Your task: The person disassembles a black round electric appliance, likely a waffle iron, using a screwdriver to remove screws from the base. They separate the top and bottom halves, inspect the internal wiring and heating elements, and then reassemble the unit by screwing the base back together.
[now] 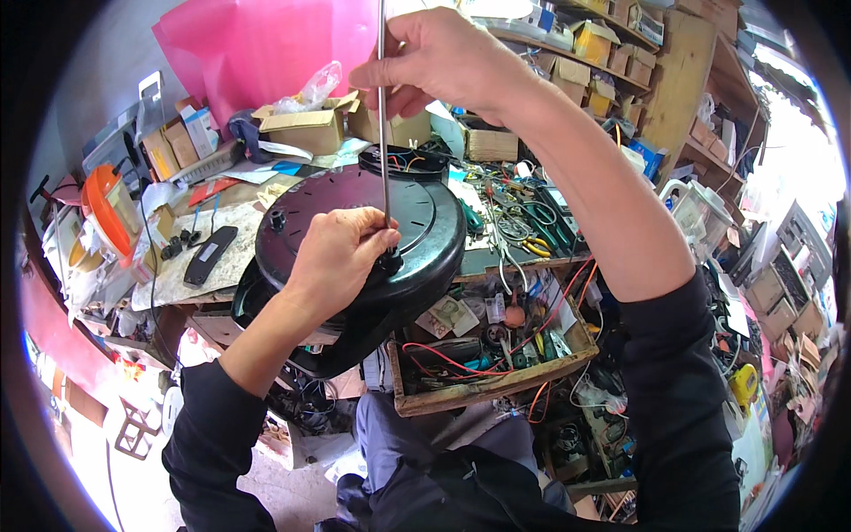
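Observation:
A black round appliance (333, 188) rests at the near edge of the workbench, its flat slotted face turned up, with small black feet (277, 219) near the rim. Upright above it stands a long thin metal rod (383, 133), like a screwdriver shaft, whose top is cut off by the picture's edge. High up, my right hand (443, 66) grips this rod between thumb and curled fingers. My left hand (341, 253) pinches it low down, close to a black foot (388, 261) on the near right of the face. My fingers hide the rod's exact tip.
Below the bench a wooden drawer (496, 387) is pulled out, full of small parts and wires. Pliers (536, 246) and cables crowd the bench to the right. To the left lies a dark elongated panel (210, 255). Cardboard boxes (306, 129) stand behind.

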### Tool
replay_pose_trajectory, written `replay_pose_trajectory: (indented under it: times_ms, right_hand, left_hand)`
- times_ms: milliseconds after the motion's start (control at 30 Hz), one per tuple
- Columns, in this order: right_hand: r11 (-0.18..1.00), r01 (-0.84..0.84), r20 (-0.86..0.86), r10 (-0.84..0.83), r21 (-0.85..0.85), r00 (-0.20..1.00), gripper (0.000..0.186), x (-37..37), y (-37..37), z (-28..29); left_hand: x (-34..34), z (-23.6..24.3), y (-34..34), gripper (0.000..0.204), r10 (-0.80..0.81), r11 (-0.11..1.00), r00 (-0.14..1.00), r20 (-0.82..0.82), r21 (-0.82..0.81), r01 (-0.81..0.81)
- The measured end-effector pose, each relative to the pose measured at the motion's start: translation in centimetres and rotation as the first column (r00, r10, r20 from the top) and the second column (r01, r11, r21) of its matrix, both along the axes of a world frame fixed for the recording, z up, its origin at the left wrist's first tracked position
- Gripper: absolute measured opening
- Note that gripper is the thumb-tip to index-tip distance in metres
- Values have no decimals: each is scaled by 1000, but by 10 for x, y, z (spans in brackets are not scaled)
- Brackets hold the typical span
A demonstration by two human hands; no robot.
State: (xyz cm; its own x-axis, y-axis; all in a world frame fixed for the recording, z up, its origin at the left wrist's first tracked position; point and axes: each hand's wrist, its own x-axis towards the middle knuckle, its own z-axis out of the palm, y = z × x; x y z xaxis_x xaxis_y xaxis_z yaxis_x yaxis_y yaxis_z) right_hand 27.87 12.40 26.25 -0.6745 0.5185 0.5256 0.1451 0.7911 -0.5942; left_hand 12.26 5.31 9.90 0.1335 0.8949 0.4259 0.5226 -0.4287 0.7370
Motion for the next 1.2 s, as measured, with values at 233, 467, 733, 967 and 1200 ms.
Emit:
replay_pose_trajectory:
  times_ms: [233,467,733,967,1200]
  right_hand:
    - [998,21,68,-17,-55,998,14,0,-3,-2]
    - [997,81,60,-82,16,995,14,-3,-5,-2]
    - [1000,-1,-289,4,11,957,14,32,6,16]
    - [620,655,-429,-498,432,754,26,105,141,-85]
    - [516,713,163,-848,474,505,19,147,184,-219]
  left_hand:
    - [-1,-3,2,17,-18,1000,1000,0,12,18]
    - [-9,-1,-6,21,3,997,997,72,70,-8]
    - [-79,-3,-39,28,242,958,927,288,78,-275]
    - [-182,-87,-71,45,580,806,703,410,-167,-568]
    - [-148,-84,-86,50,489,829,545,681,-557,-48]
